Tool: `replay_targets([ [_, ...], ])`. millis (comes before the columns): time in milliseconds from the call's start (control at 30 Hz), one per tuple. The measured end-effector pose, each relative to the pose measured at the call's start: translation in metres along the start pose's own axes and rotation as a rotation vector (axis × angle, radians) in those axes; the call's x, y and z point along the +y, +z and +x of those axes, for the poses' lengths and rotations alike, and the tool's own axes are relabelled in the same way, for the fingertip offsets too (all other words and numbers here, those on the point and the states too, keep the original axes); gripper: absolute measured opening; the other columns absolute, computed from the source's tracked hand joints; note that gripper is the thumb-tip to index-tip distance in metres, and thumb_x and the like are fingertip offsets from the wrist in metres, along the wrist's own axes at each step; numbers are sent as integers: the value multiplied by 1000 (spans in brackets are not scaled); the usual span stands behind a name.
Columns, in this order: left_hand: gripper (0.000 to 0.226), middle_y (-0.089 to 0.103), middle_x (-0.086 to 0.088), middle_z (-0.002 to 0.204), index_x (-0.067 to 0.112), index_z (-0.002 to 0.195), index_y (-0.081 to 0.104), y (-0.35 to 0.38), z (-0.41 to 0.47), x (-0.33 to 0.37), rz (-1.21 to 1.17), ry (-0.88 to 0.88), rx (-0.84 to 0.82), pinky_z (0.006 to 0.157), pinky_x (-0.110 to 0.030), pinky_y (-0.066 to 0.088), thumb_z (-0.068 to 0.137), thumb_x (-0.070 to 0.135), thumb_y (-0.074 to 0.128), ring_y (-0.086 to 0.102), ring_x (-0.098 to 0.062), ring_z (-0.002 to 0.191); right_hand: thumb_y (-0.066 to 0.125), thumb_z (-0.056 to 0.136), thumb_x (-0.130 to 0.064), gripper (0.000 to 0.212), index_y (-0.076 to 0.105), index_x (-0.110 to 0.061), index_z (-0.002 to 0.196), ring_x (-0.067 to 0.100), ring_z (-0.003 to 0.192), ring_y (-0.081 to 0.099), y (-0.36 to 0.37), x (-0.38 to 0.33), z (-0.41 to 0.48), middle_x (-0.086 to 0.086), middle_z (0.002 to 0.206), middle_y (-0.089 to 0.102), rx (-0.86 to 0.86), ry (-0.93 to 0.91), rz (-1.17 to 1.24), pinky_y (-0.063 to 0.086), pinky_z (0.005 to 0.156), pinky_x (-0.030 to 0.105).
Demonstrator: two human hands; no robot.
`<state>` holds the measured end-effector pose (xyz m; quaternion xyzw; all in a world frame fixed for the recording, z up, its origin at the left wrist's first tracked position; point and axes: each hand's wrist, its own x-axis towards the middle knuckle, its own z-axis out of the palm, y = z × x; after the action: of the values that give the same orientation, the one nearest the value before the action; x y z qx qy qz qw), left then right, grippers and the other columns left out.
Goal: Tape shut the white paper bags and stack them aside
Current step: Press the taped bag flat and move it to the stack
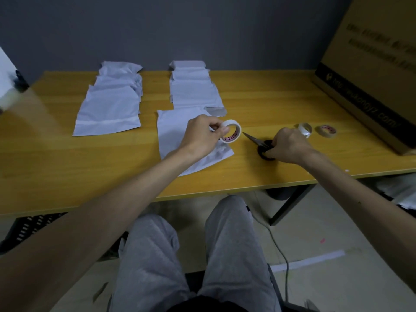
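White paper bag (175,134) under left hand (202,136) with pinched tape roll (236,128); scissors (255,140) in right hand (289,147)

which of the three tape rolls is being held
The white roll over the nearest bag, pinched in the left grip; the clear roll and the tan roll sit on the table.

Cardboard box (371,70) bears a web address ending ".com".

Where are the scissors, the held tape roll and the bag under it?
scissors (253,139), head view, on the bare blade.
tape roll (231,122), head view, on the top of its white outer band.
bag (173,129), head view, on its bare upper-left part.
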<state>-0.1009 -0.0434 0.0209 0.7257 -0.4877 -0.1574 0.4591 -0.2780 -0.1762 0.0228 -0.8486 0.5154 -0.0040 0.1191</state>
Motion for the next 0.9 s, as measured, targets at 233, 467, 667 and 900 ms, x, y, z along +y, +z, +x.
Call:
replay_targets([
  [233,13,60,5,83,12,90,72,10,4,1,13,-7,75,69,-17,43,90,24,67,59,-11,76,63,87,-34,34,52,-8,68,21,53,41,-13,-3,-18,5,60,48,-88,-69,196,28,48,28],
  [467,15,65,-1,92,11,91,71,13,8,1,5,-27,104,78,-25,47,90,25,66,64,-18,86,62,84,-50,45,43,-13,102,21,79,44,-36,8,-34,9,96,51,-353,-31,201,34,67,37],
  [667,15,65,-3,93,12,87,70,12,8,1,12,-15,113,77,-28,49,91,26,66,64,-19,84,63,86,-41,38,44,-9,90,23,78,34,-38,-7,-45,9,86,42,-353,-78,311,26,67,36],
  [900,13,64,-1,92,16,83,68,12,7,-1,17,-9,121,78,-30,50,90,26,66,64,-19,83,65,84,-44,40,44,-10,87,23,75,32,-33,-17,-49,9,83,42,-332,-110,316,24,63,35],
])
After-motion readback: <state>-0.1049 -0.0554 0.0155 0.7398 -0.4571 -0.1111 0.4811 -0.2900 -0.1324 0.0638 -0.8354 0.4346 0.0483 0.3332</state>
